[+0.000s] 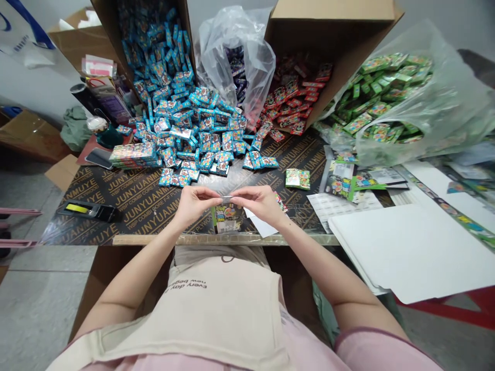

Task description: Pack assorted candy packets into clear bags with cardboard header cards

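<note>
The left grip (194, 202) and right grip (260, 202) are closed in opposed fingertip pinches on a small glossy strip (228, 199), keeping it taut and raised above the counter (143, 219), near its front edge, over a printed card packet (227, 218).

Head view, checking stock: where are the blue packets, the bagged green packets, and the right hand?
blue packets (181, 135), head view, on the heap's middle.
bagged green packets (381, 95), head view, on the bagged heap.
right hand (260, 203), head view, on its back.
</note>
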A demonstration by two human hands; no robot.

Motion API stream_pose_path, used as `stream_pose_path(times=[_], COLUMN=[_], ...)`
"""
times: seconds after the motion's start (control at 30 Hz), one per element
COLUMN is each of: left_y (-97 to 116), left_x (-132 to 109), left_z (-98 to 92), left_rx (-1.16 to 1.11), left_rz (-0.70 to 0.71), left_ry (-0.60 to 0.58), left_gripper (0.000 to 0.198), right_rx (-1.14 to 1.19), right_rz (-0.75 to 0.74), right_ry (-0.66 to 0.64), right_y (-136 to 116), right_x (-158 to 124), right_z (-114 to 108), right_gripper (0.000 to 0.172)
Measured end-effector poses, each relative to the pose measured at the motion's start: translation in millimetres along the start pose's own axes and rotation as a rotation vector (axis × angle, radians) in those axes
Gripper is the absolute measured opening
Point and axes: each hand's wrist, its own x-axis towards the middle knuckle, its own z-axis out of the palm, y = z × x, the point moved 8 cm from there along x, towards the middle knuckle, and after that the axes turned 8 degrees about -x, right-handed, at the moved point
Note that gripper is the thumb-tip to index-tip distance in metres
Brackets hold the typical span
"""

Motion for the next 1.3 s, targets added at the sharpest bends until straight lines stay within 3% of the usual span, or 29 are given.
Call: stream_pose_path(times=[0.07, 0.17, 0.3, 0.43, 0.57, 0.63, 0.7, 0.77, 0.83, 0.9, 0.97, 1.07, 1.13, 1.23, 1.3], left_y=[9, 28, 34, 29, 24, 21, 17, 8, -10, -36, -67, -104, -107, -97, -98], left_x=[-4, -19, -40, -37, -21, -17, -17, -23, -34, -50, -68, -95, -108, -113, -104], left_z=[3.8, 13.3, 24.0, 27.8, 24.7, 11.8, -10.9, -40.8, -72.5, -103.2, -132.2, -168.9, -185.5, -192.2, -188.0], left_rx=[0.071, 0.269, 0.515, 0.517, 0.467, 0.410, 0.331, 0.260, 0.199, 0.131, 0.069, 0.117, 0.293, 0.483, 0.382], left_rz=[0.116, 0.408, 0.700, 0.712, 0.511, 0.406, 0.344, 0.313, 0.275, 0.195, 0.068, -0.133, -0.146, -0.038, -0.031], left_ry=[-0.007, -0.043, -0.088, -0.136, -0.150, -0.080, 0.066, 0.269, 0.472, 0.632, 0.738, 0.796, 0.786, 0.761, 0.732], left_gripper=[0.016, 0.011, 0.012, 0.013, 0.019, 0.018, 0.016, 0.014, 0.014, 0.017, 0.022, 0.041, 0.042, 0.028, 0.028], right_rx=[0.035, -0.019, -0.168, -0.275, -0.220, -0.124, -0.038, 0.032, 0.081, 0.062, -0.070, -0.401, -0.620, -0.839, -0.824], right_rz=[0.008, -0.019, -0.229, -0.398, -0.236, -0.111, 0.004, 0.094, 0.146, 0.140, 0.063, -0.131, -0.221, -0.299, -0.306], right_ry=[-0.010, 0.009, 0.066, 0.123, 0.145, 0.158, 0.070, -0.033, -0.039, -0.040, -0.123, -0.157, -0.110, -0.159, -0.184], right_y=[2, 4, 2, 1, 19, 38, 61, 83, 96, 99, 93, 77, 69, 62, 58], right_x=[2, 0, -15, -31, -30, -31, -34, -36, -30, -11, 19, 70, 100, 129, 136], right_z=[-1, -5, -8, -5, -7, -2, 17, 43, 60, 73, 93, 121, 139, 173, 187], right_gripper=[0.029, 0.026, 0.017, 0.018, 0.026, 0.046, 0.058, 0.050, 0.042, 0.039, 0.033, 0.034, 0.048, 0.060, 0.052])
